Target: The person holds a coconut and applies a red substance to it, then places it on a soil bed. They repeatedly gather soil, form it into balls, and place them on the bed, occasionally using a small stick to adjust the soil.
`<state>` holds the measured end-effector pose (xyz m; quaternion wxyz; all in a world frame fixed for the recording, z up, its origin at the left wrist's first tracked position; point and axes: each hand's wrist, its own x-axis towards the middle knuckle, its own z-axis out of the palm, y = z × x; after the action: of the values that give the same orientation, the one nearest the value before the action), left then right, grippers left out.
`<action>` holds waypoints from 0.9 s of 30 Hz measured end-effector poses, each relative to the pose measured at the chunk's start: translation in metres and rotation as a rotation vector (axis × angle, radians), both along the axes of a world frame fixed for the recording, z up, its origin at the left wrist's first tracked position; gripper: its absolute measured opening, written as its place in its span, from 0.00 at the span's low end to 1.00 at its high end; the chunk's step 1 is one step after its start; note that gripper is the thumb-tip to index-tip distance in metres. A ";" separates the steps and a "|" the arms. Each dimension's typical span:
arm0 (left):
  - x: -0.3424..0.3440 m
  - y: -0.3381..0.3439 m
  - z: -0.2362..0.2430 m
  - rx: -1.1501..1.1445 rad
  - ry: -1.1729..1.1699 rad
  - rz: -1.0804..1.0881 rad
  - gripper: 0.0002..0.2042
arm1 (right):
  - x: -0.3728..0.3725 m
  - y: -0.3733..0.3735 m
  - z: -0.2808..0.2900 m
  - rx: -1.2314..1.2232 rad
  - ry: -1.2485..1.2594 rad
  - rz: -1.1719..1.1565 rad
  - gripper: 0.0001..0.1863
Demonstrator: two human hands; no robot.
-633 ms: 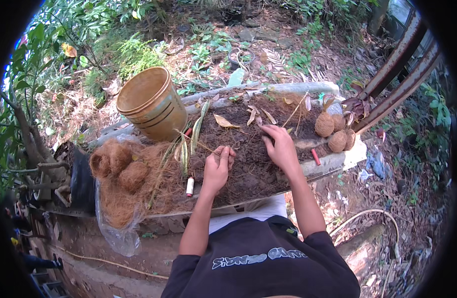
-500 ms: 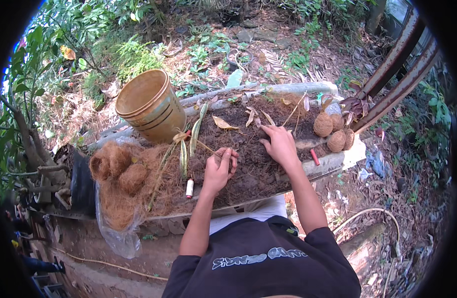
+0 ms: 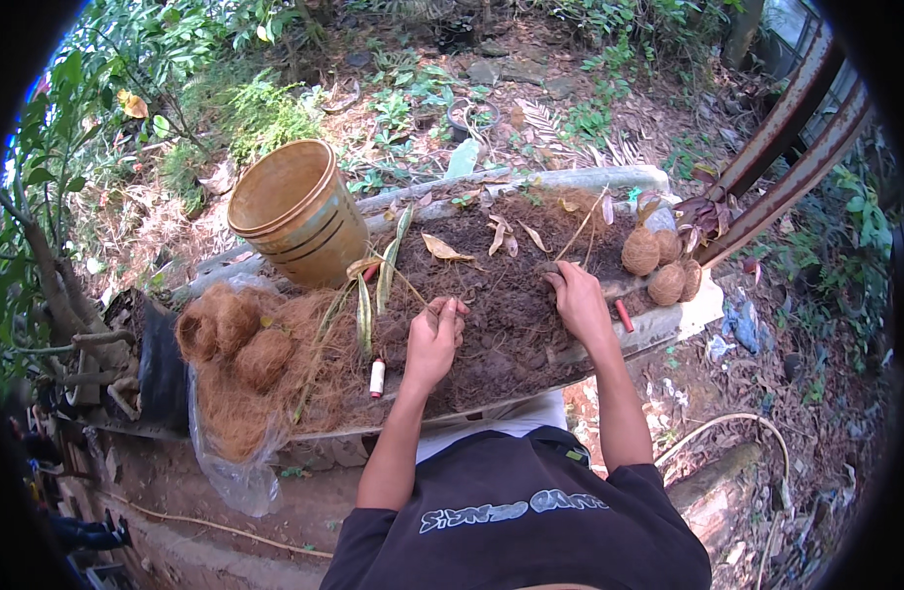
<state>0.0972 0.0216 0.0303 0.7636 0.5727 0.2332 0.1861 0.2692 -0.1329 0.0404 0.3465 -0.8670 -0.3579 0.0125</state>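
My left hand point(image 3: 435, 342) is closed on the end of a thin tan strand point(image 3: 409, 287). The strand runs back to long striped green leaves point(image 3: 386, 280), bunched beside the bucket. With fingers pinched together, my right hand point(image 3: 580, 303) is low over the dark soil point(image 3: 496, 324); a small dark bit shows at its fingertips, its kind unclear. A white spool of thread point(image 3: 377, 378) lies left of my left wrist. Close to my right wrist is a small red cylinder point(image 3: 624, 315). Dry leaves point(image 3: 444, 248) are scattered on the soil beyond my hands.
A yellow-brown bucket point(image 3: 309, 236) stands at the back left. Brown coir fibre point(image 3: 235, 403) with fibre balls point(image 3: 264, 358) lies over a clear plastic sheet point(image 3: 237, 482). More fibre-wrapped balls point(image 3: 640, 253) sit at the right end, near rusty metal bars point(image 3: 776, 177).
My right hand has drawn back slightly toward me and to the right, its spread fingers closing into a pinch. My left hand has barely moved, still on the strand.
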 end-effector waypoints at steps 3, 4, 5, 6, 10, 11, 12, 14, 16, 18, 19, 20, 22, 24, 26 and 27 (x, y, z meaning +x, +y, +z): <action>0.001 -0.004 0.006 -0.014 0.028 -0.054 0.10 | 0.002 -0.004 -0.008 -0.034 0.030 0.001 0.10; 0.002 -0.006 0.009 -0.003 0.030 -0.059 0.10 | 0.000 -0.004 -0.005 -0.057 0.029 0.021 0.10; 0.003 -0.009 0.011 0.008 0.031 -0.064 0.10 | -0.003 -0.005 -0.001 -0.081 0.029 0.040 0.10; 0.005 -0.011 0.010 -0.028 0.033 -0.064 0.10 | -0.007 -0.005 0.004 -0.074 -0.036 0.064 0.10; 0.009 -0.015 0.003 -0.068 0.008 -0.087 0.10 | -0.022 0.000 0.016 -0.053 -0.243 0.078 0.16; 0.009 -0.015 -0.002 -0.052 -0.007 -0.098 0.10 | -0.026 0.003 0.016 -0.050 -0.283 0.063 0.18; 0.009 -0.014 -0.005 -0.027 -0.016 -0.114 0.10 | -0.030 0.007 0.014 0.039 -0.285 0.146 0.19; 0.009 -0.012 -0.010 0.020 -0.037 -0.151 0.10 | -0.046 0.012 0.006 0.130 -0.136 0.297 0.21; 0.010 -0.012 -0.010 0.040 -0.031 -0.114 0.09 | -0.067 0.013 -0.010 0.002 0.002 0.277 0.20; 0.010 -0.012 -0.009 0.033 -0.037 -0.073 0.09 | -0.082 0.015 -0.015 -0.049 -0.140 0.208 0.19; 0.010 -0.012 -0.007 0.018 -0.045 -0.050 0.09 | -0.086 0.015 -0.016 -0.061 -0.190 0.190 0.18; 0.009 -0.012 -0.005 0.003 -0.053 -0.027 0.09 | -0.089 0.015 -0.016 -0.072 -0.240 0.173 0.17; 0.006 -0.011 -0.003 0.011 -0.052 -0.036 0.10 | -0.089 0.012 -0.015 -0.106 -0.164 0.177 0.15; 0.004 -0.008 -0.003 0.013 -0.049 -0.049 0.10 | -0.088 0.009 -0.013 -0.156 -0.111 0.202 0.12; 0.002 -0.006 -0.005 0.008 -0.045 -0.066 0.10 | -0.083 0.009 -0.008 -0.224 -0.080 0.247 0.10; 0.001 -0.006 -0.006 0.010 -0.043 -0.070 0.10 | -0.079 0.009 -0.007 -0.234 -0.096 0.263 0.09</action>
<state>0.0986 0.0152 0.0245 0.7715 0.5802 0.1957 0.1726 0.1898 -0.1238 0.0338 0.2211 -0.8468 -0.4803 0.0577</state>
